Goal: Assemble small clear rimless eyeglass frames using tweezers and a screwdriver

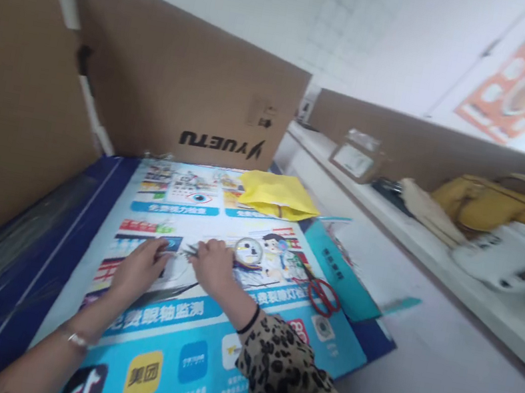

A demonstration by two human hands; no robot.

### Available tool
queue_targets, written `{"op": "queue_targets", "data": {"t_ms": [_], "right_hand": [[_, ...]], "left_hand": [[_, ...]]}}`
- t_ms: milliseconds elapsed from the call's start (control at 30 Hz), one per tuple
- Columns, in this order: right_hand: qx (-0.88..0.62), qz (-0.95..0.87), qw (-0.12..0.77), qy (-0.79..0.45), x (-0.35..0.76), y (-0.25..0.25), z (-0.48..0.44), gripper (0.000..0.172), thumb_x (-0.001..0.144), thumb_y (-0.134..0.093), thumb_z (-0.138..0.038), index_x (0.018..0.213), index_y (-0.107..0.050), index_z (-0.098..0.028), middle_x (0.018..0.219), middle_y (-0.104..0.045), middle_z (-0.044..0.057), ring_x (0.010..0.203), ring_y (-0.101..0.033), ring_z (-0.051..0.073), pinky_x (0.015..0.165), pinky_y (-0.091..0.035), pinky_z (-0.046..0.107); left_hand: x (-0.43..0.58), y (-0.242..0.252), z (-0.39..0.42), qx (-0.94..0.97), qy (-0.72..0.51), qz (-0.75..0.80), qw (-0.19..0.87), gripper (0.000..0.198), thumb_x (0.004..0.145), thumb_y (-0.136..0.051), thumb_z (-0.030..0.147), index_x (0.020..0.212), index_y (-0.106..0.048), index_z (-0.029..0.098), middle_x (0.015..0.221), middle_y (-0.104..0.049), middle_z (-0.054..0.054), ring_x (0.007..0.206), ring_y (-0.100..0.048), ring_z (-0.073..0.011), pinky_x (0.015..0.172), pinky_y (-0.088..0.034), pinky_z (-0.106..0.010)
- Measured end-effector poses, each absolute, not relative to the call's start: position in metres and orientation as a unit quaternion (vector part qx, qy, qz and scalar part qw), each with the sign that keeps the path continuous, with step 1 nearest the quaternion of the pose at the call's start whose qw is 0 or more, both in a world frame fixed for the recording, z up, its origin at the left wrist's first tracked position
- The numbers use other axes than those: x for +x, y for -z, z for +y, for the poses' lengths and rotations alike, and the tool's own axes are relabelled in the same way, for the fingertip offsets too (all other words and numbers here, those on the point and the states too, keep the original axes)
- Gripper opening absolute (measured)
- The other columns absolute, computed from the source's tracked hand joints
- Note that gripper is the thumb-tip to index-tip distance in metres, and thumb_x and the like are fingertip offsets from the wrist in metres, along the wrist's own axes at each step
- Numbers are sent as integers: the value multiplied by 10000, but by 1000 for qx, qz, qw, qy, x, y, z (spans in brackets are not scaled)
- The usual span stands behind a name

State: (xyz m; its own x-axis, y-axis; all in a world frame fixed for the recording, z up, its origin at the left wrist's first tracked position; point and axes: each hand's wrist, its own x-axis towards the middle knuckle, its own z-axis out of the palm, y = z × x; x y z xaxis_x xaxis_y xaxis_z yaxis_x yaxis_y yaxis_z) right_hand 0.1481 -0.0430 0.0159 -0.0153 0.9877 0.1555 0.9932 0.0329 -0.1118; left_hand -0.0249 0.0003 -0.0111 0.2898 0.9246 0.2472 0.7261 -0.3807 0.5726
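Over the printed poster (153, 323), my left hand (140, 270) has its thumb and fingers drawn together in a pinch. Something thin and pale may be between the fingertips, too small to make out. Just to its right, my right hand (213, 268) is closed around a small pointed metal tool (191, 249), whose tips point toward the left hand. A clear tape roll (248, 252) lies right beside my right hand. Scissors with red handles (323, 298) rest farther right on the poster.
A yellow pouch (277, 196) lies at the back, with a teal box (341, 268) to the right. Cardboard panels (177, 73) stand behind and left. The right-hand shelf (390, 222) carries a white mug (510, 257) and a yellow handbag (505, 205).
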Motion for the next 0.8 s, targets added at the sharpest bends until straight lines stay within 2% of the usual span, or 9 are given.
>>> {"op": "queue_targets", "data": {"t_ms": [100, 167, 300, 400, 533, 600, 667, 733, 800], "right_hand": [[-684, -719, 119, 34, 149, -12, -42, 373, 839, -410, -473, 1073, -527, -207, 1038, -544, 95, 981, -428, 260, 790, -358, 421], [-681, -719, 135, 40, 149, -7, -42, 373, 843, -400, -469, 1064, -528, -197, 1040, -542, 104, 980, -426, 263, 789, -358, 432], [-666, -733, 136, 35, 154, -9, -44, 355, 833, -411, -461, 1017, -553, -192, 1020, -556, 97, 989, -439, 269, 805, -363, 444], [-635, -761, 131, -7, 170, -32, -55, 392, 794, -444, -504, 972, -583, -184, 1001, -576, 106, 962, -471, 274, 775, -396, 418], [-628, -729, 273, -4, 219, -92, -97, 343, 827, -439, -426, 1072, -564, -221, 1001, -609, 65, 973, -508, 220, 833, -392, 364], [-659, -658, 363, 21, 258, -123, -127, 299, 837, -437, -388, 1060, -579, -248, 1040, -611, 48, 1007, -505, 208, 874, -376, 366], [-672, -588, 445, 71, 306, -148, -158, 260, 842, -423, -346, 1010, -601, -259, 977, -624, 46, 949, -527, 194, 877, -375, 371], [-685, -496, 515, 143, 361, -165, -186, 245, 829, -437, -330, 975, -609, -235, 942, -619, 54, 858, -542, 179, 838, -398, 359], [-700, -392, 548, 239, 418, -175, -209, 259, 801, -459, -331, 983, -591, -201, 917, -601, 57, 817, -538, 171, 811, -409, 352]], "left_hand": [[-26, 13, 5, 853, -247, 455, 70, 387, 812, -397, 352, 1074, -554, 115, 1114, -583, -134, 1076, -510, -260, 934, -385, -387], [-24, 15, 4, 867, -225, 444, 33, 385, 828, -356, 322, 1100, -552, 131, 1189, -553, -132, 1111, -492, -266, 934, -384, -416], [-21, 23, 0, 897, -204, 392, 15, 498, 845, -310, 372, 1244, -458, 115, 1322, -448, -127, 1220, -405, -260, 985, -353, -426], [-20, 30, 2, 919, -170, 354, 20, 582, 821, -349, 437, 1306, -392, 118, 1350, -420, -113, 1260, -358, -256, 1001, -349, -419], [-20, 33, 5, 932, -122, 341, 5, 627, 787, -364, 451, 1300, -409, 93, 1361, -396, -119, 1266, -348, -258, 1016, -332, -419], [-20, 32, 5, 931, -112, 347, 1, 647, 777, -341, 451, 1309, -401, 88, 1363, -387, -109, 1266, -348, -259, 1013, -335, -429], [-21, 33, 4, 932, -111, 344, -3, 668, 776, -314, 469, 1337, -365, 110, 1380, -356, -76, 1275, -333, -247, 1013, -340, -423], [-23, 37, 4, 931, -128, 342, -8, 677, 781, -302, 472, 1387, -259, 174, 1393, -323, -23, 1282, -323, -222, 1031, -323, -409], [-25, 42, 7, 930, -150, 335, -14, 698, 789, -313, 454, 1413, -61, 269, 1404, -257, 35, 1275, -335, -210, 1027, -324, -421]]}}
